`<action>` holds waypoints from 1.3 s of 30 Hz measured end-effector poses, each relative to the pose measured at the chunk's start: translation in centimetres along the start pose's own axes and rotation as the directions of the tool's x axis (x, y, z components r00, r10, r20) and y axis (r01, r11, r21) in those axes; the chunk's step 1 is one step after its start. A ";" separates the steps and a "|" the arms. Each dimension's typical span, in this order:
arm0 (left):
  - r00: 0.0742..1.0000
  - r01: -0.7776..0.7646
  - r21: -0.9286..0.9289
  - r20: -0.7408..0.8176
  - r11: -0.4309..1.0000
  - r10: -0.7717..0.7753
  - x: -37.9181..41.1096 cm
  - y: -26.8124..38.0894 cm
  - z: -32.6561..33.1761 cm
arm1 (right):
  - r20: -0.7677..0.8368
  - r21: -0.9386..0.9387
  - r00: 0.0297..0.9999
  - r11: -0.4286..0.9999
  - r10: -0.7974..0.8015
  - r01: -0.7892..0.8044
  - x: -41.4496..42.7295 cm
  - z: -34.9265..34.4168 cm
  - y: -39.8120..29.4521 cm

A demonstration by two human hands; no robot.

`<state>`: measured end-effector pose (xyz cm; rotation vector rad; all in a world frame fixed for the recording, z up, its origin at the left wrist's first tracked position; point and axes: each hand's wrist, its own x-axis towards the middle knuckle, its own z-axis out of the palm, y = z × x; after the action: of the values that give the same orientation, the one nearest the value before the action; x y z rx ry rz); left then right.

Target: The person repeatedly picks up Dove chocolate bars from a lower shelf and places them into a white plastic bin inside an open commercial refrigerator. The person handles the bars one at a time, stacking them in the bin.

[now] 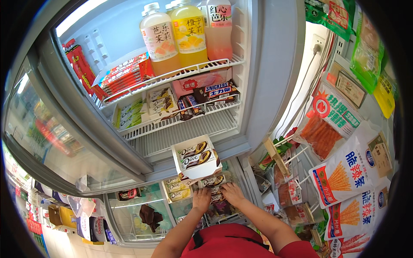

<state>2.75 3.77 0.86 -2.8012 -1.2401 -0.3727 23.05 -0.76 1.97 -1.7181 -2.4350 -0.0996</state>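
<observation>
My left hand (202, 199) and my right hand (231, 193) rest at either side of a row of brown wrapped Dove chocolate bars (216, 190) below the fridge. Both hands have their fingers bent down; whether they grip the bars or their box is hidden. Just above them, a white open box (200, 172) of Dove bars stands tilted at the fridge's lower sill. Yellow Dove bars (178, 190) lie left of my left hand. Inside the fridge, green Dove bars (130, 114), another box of Dove bars (163, 103) and Snickers bars (217, 90) sit on the middle wire shelf.
Drink bottles (188, 35) and red packets (124, 74) stand on the upper shelf. The glass door (64, 129) is open at left. A dark brown cloth-like thing (150, 217) lies on the lower glass. Snack bags (343, 174) hang at right beside metal hooks, with cables (306, 80) behind.
</observation>
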 end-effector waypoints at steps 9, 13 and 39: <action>0.999 0.007 0.020 0.054 1.000 -0.008 0.8 -0.1 0.0 | -0.039 0.010 0.999 1.000 -0.024 0.024 0.8 0.0 0.2; 0.996 0.071 -0.188 0.072 0.980 -0.058 0.9 0.3 -2.9 | -0.040 0.084 0.999 0.996 0.000 0.003 1.1 -3.6 0.2; 0.994 0.098 -0.373 -0.003 0.923 -0.107 9.1 -5.8 -25.4 | -0.048 0.253 0.994 0.962 -0.097 0.106 12.5 -28.5 -1.1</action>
<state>-0.61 10.46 27.43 -3.0300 -1.4521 -0.7166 20.58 6.35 32.22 -1.4702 -2.3878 0.1634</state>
